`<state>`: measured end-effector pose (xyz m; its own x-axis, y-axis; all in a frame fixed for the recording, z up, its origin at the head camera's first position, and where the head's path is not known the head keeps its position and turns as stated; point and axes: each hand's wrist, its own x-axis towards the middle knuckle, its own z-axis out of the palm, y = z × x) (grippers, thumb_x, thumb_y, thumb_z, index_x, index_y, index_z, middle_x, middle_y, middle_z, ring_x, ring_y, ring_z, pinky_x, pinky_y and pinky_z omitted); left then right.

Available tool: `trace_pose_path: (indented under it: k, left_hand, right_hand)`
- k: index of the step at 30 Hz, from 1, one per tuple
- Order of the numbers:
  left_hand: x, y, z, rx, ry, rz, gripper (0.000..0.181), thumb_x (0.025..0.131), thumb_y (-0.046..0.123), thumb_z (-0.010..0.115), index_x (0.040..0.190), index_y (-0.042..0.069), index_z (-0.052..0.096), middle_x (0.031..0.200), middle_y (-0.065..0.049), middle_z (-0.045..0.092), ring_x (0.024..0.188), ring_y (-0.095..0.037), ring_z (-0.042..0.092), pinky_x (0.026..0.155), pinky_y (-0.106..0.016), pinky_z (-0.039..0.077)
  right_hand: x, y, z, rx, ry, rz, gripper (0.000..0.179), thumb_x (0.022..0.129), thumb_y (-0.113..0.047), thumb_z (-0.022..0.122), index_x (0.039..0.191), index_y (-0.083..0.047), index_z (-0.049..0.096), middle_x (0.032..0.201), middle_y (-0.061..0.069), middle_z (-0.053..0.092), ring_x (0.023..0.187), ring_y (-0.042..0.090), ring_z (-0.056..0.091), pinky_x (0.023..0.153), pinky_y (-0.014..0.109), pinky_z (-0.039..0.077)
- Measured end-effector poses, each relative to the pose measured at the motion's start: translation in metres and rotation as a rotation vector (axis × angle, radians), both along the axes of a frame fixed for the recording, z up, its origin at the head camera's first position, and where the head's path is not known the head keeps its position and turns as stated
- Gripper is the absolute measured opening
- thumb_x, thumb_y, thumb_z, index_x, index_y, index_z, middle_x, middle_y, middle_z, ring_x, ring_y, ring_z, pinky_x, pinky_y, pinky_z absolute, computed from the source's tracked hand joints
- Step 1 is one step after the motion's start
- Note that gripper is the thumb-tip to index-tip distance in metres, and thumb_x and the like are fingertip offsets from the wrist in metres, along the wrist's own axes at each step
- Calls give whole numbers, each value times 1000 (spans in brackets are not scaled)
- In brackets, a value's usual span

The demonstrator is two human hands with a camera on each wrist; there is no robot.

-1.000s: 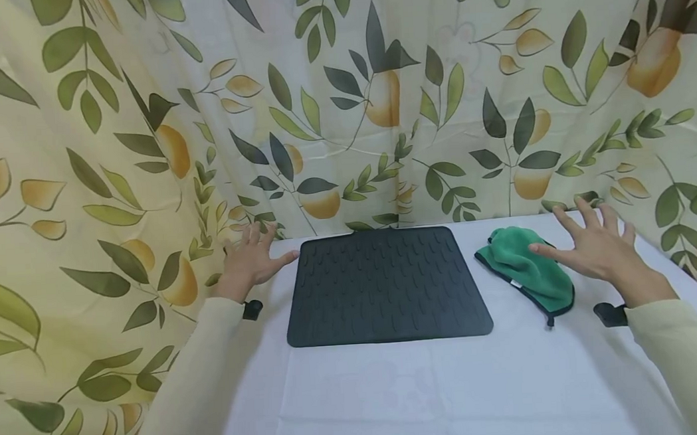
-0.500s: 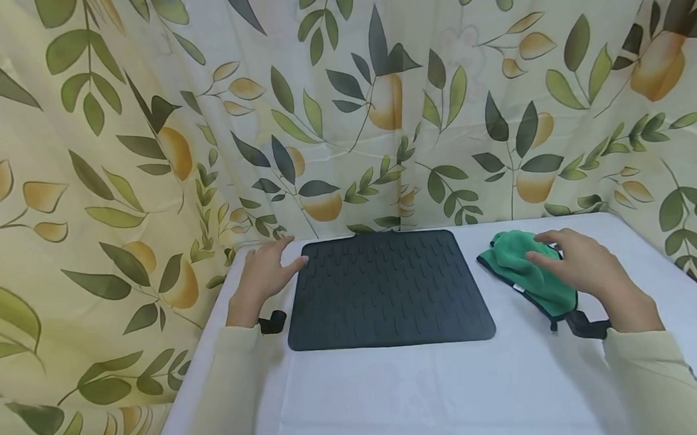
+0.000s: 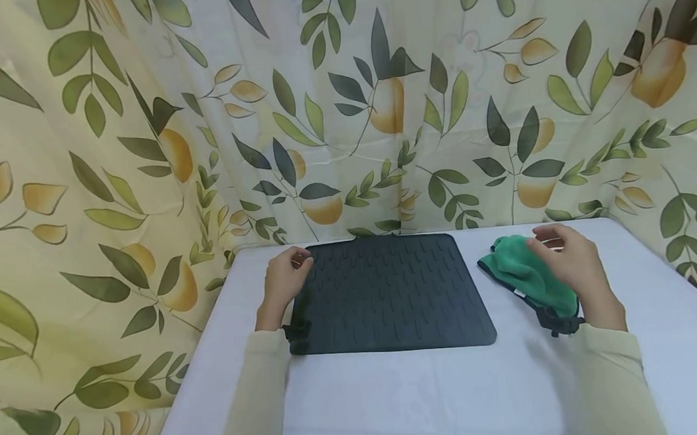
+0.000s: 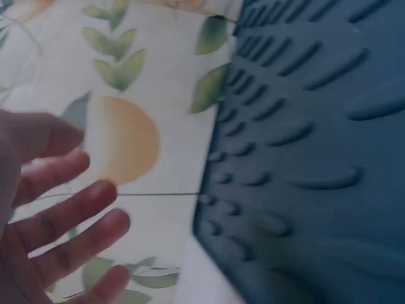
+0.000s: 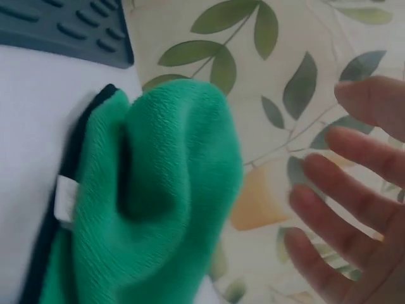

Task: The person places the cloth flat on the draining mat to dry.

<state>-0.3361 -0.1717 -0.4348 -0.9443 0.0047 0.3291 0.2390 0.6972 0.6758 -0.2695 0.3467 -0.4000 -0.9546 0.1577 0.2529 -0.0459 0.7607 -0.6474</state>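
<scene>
A dark rubber mat (image 3: 395, 294) with raised oblong ridges lies flat on the white table. My left hand (image 3: 283, 281) is at its far left corner, fingers loosely bent; the left wrist view shows nothing in those fingers (image 4: 95, 196), with the mat (image 4: 316, 152) to their right. To the right of the mat sits a crumpled green cloth (image 3: 522, 267) with a dark edging and a small white tag (image 5: 66, 199). My right hand (image 3: 576, 267) hovers at the cloth's right side, fingers relaxed and holding nothing. In the right wrist view, a gap separates the fingers (image 5: 342, 209) from the cloth.
A curtain (image 3: 342, 111) printed with leaves and fruit hangs right behind the table and along its left side. Bare white tabletop (image 3: 407, 393) stretches in front of the mat. A dark wrist camera (image 3: 561, 321) overlaps the cloth's near end in the head view.
Both hands have come inward and lower from a spread-finger pose, the left toward the mat's corner, the right toward the cloth. Their fingers have bent. Mat and cloth have stayed put.
</scene>
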Motion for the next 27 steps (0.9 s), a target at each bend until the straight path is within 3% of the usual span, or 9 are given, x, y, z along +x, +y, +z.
trace_pose_path:
  k: [4, 7, 12, 16, 20, 27]
  left_hand:
    - [-5, 4, -14, -14, -13, 59, 19, 97, 23, 68, 112, 12, 73, 102, -8, 73, 93, -26, 68, 77, -45, 54]
    - [-5, 5, -23, -65, -68, 87, 23, 96, 22, 69, 115, 10, 72, 105, -12, 70, 93, -27, 66, 77, -46, 53]
    - [-6, 6, -34, -135, -162, 113, 30, 96, 24, 69, 122, 8, 69, 109, -17, 64, 93, -29, 60, 80, -47, 51]
    - [-6, 7, -39, -149, -194, 129, 36, 95, 23, 70, 127, 7, 66, 116, -20, 61, 105, -35, 59, 90, -50, 50]
    - [-5, 7, -41, -146, -222, 141, 42, 95, 22, 70, 132, 4, 63, 125, -24, 58, 116, -41, 56, 97, -53, 48]
    - [-5, 2, -39, -152, -274, 171, 40, 95, 20, 68, 131, 2, 63, 119, -22, 61, 107, -37, 61, 93, -51, 51]
  right_hand:
    - [-6, 0, -12, -24, 110, -49, 50, 104, -30, 57, 138, 6, 54, 134, 32, 54, 121, 50, 51, 90, 50, 41]
    - [-9, -3, -20, -29, 127, -73, 49, 102, -26, 58, 138, 8, 53, 134, 33, 49, 122, 51, 46, 89, 50, 38]
    - [-11, -2, -29, -22, 15, -82, 61, 103, -30, 57, 147, 8, 42, 144, 41, 33, 132, 58, 28, 95, 68, 33]
    - [-12, 1, -33, -1, -70, -87, 73, 102, -35, 59, 155, 6, 30, 150, 45, 19, 134, 62, 17, 99, 74, 26]
    - [-13, 5, -40, 28, -151, -86, 86, 100, -41, 60, 159, 5, 18, 152, 47, 11, 135, 65, 15, 100, 77, 24]
    - [-20, 8, -60, 47, -271, -62, 96, 100, -50, 56, 159, 8, 7, 152, 48, 8, 135, 66, 17, 99, 79, 26]
